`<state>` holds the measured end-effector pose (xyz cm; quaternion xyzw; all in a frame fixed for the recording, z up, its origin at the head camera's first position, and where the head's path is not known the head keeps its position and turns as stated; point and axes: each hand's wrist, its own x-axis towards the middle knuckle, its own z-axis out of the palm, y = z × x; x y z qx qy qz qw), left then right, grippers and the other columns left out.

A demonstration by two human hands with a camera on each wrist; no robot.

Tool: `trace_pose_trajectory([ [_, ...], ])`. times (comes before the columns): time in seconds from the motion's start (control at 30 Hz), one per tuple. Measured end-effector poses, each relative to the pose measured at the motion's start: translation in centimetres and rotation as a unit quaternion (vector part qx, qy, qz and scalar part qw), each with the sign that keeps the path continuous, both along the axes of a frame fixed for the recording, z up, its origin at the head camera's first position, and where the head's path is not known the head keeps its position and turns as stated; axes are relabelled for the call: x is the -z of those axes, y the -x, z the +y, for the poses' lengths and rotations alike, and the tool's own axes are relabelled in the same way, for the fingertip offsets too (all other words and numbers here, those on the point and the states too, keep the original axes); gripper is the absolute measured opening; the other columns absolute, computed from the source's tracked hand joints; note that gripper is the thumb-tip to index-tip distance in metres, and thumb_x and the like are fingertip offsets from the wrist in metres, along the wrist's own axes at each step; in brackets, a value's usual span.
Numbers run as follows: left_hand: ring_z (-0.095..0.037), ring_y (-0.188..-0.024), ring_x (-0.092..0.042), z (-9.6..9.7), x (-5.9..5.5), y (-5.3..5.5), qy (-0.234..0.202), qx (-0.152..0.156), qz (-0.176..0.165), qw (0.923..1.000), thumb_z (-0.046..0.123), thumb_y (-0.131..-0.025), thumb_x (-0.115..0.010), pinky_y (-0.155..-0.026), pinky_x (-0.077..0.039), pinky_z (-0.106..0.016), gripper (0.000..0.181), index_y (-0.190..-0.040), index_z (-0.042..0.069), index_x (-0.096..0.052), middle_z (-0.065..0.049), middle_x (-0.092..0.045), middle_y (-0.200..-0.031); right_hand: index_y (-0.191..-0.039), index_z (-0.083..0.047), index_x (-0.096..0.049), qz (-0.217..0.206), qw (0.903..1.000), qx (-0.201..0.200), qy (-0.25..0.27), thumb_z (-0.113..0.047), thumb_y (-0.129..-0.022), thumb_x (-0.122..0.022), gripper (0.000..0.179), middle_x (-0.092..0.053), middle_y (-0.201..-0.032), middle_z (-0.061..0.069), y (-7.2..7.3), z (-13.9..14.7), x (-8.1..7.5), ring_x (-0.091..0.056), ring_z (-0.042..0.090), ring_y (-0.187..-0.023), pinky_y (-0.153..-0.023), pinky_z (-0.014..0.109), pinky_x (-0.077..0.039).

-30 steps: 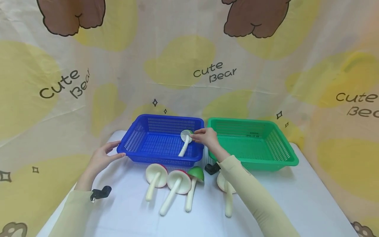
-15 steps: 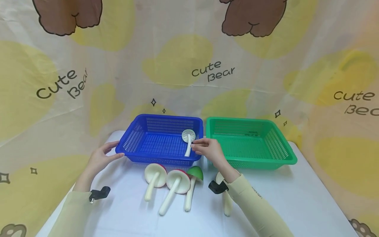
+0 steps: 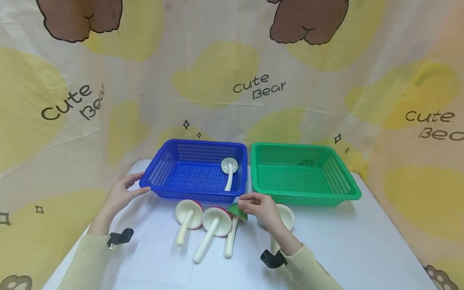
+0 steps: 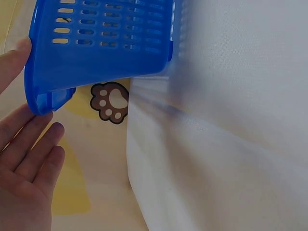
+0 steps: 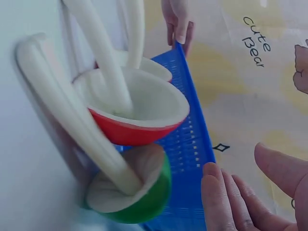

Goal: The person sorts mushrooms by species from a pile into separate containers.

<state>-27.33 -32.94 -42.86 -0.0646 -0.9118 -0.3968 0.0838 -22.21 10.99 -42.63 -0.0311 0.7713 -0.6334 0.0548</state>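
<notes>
My left hand [image 3: 121, 196] holds the left end of a blue basket [image 3: 192, 194], thumb and fingers on either side of its rim in the left wrist view. Inside that basket, at its right end, lies a toy mushroom [image 3: 229, 166] with its pale underside up. My right hand [image 3: 262, 210] is over the cap of a green-capped toy mushroom [image 3: 230, 243] on the table. In the right wrist view its thumb and fingers are spread apart, with nothing between them. Two red-edged toy mushrooms [image 3: 217, 222] lie to the left of the green one.
A green basket [image 3: 306, 198] stands right beside the blue one. Partly hidden behind my right hand and forearm is another pale toy mushroom [image 3: 287, 215]. The white-covered table [image 3: 348, 241] meets a printed cloth backdrop [image 3: 203, 52] behind the baskets.
My right hand has let go of the mushroom in the blue basket. It has drawn back toward me, to the green-capped mushroom. My left hand keeps its place on the basket.
</notes>
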Motion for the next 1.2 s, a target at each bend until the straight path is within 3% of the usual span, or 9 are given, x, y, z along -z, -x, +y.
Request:
trace_pose_trajectory([
  [0.33, -0.051, -0.130, -0.036, 0.0, 0.0, -0.1, -0.004, -0.002, -0.005, 1.0000, 0.042, -0.083, -0.070, -0.103, -0.034, -0.066, 0.074, -0.142, 0.007, -0.042, -0.024, -0.045, -0.141, -0.102, 0.001, -0.069, -0.001, 0.9991, -0.019, -0.038, -0.023, -0.082, -0.074, 0.031, -0.073, -0.090, 0.012, -2.2, 0.5, 2.7, -0.071, 0.024, -0.083, -0.072, 0.030, -0.060],
  [0.6, -0.051, -0.130, -0.037, -0.1, 0.0, -0.1, -0.004, -0.004, -0.001, 1.0000, 0.042, -0.083, -0.071, -0.103, -0.034, -0.065, 0.073, -0.141, 0.007, -0.043, -0.024, -0.047, -0.140, -0.096, -0.001, -0.071, 0.001, 0.9941, -0.041, -0.100, -0.025, -0.081, -0.074, 0.028, -0.072, -0.079, 0.006, -3.6, 0.1, 5.0, -0.067, 0.011, -0.070, -0.062, 0.022, -0.056],
  [0.93, -0.051, -0.131, -0.035, 0.0, -0.2, -0.1, 0.001, -0.004, -0.010, 0.9999, 0.044, -0.083, -0.070, -0.103, -0.033, -0.066, 0.075, -0.142, 0.008, -0.042, -0.023, -0.045, -0.142, -0.102, 0.008, -0.067, -0.024, 0.9959, -0.060, -0.063, -0.017, -0.080, -0.075, 0.034, -0.073, -0.084, 0.015, -3.2, -0.9, 6.6, -0.071, 0.019, -0.074, -0.064, 0.027, -0.060],
  [1.2, -0.051, -0.131, -0.035, -0.1, 0.1, 0.0, -0.002, -0.003, -0.011, 0.9999, 0.044, -0.083, -0.070, -0.103, -0.033, -0.066, 0.075, -0.142, 0.008, -0.042, -0.022, -0.045, -0.142, -0.097, 0.007, -0.067, -0.034, 0.9960, -0.037, -0.074, -0.017, -0.079, -0.076, 0.032, -0.073, -0.081, 0.013, -2.5, -1.8, 6.8, -0.067, 0.013, -0.065, -0.061, 0.026, -0.058],
])
